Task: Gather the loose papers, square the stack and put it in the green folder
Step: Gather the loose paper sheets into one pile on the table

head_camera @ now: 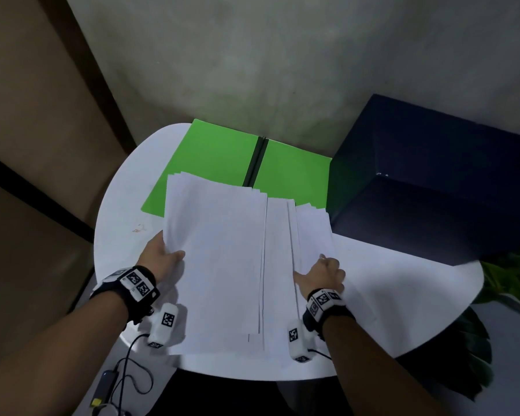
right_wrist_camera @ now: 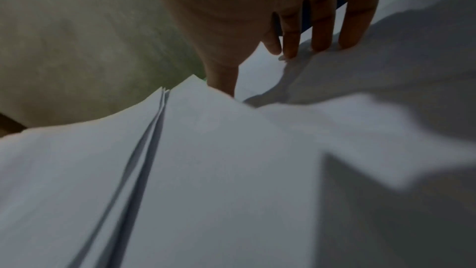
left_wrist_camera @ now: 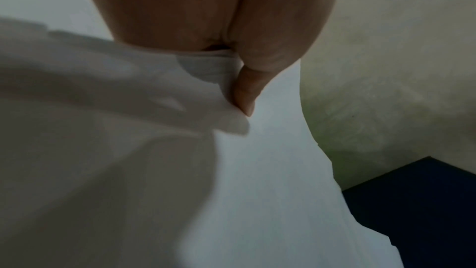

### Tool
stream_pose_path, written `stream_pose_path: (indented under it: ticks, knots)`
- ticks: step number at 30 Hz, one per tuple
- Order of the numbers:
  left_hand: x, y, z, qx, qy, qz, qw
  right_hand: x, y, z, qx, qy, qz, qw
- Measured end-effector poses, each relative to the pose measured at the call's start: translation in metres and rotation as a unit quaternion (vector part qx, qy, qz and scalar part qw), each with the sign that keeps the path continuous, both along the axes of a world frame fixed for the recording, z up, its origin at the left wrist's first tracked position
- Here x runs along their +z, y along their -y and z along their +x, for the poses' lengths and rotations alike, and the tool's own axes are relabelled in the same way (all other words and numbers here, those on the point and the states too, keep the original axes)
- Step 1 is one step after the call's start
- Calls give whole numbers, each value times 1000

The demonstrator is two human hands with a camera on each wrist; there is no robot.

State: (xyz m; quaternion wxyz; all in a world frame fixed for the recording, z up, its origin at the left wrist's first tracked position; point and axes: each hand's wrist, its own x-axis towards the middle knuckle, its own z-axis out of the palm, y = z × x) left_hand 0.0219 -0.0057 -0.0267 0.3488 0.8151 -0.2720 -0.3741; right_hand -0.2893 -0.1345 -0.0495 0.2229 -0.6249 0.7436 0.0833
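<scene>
Several white papers (head_camera: 222, 250) lie fanned out in a loose stack in the middle of the white table (head_camera: 403, 295), their far edges overlapping the open green folder (head_camera: 204, 157). My left hand (head_camera: 165, 253) grips the left edge of the stack, thumb on top (left_wrist_camera: 244, 89) and fingers hidden beneath the sheets. My right hand (head_camera: 321, 271) rests on the rightmost sheets. In the right wrist view its straight fingers (right_wrist_camera: 322, 34) press their tips on the paper (right_wrist_camera: 206, 170). The stack's long edges are staggered, not aligned.
A dark blue box (head_camera: 433, 181) stands at the back right, touching the folder's right edge. Green plant leaves (head_camera: 511, 280) show past the table's right rim. Cables and a power adapter (head_camera: 108, 382) hang below the near left edge. A wall rises behind.
</scene>
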Motion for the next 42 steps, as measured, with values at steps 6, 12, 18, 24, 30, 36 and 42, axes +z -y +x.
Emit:
stream_pose_path:
  ticks: [6, 12, 18, 24, 30, 36, 42]
  knots:
    - [7, -12, 17, 6, 30, -3, 1000, -2, -6, 23, -3, 94, 29, 995]
    - [13, -6, 10, 18, -15, -30, 999, 5, 6, -2, -52, 85, 7, 995]
    - [9, -2, 8, 3, -28, -30, 999, 3, 6, -21, -47, -7, 17, 999]
    - [5, -6, 11, 12, -42, -22, 999, -2, 13, -27, -120, 121, -5, 985]
    - [1, -9, 13, 14, -60, -9, 998, 40, 3, -21, -72, 173, -57, 981]
    - [-8, -4, 5, -10, -48, 28, 998, 152, 17, -18, 6, 148, -245, 958]
    - [0, 11, -25, -36, 28, 61, 997, 233, 39, -22, -49, 346, -392, 851]
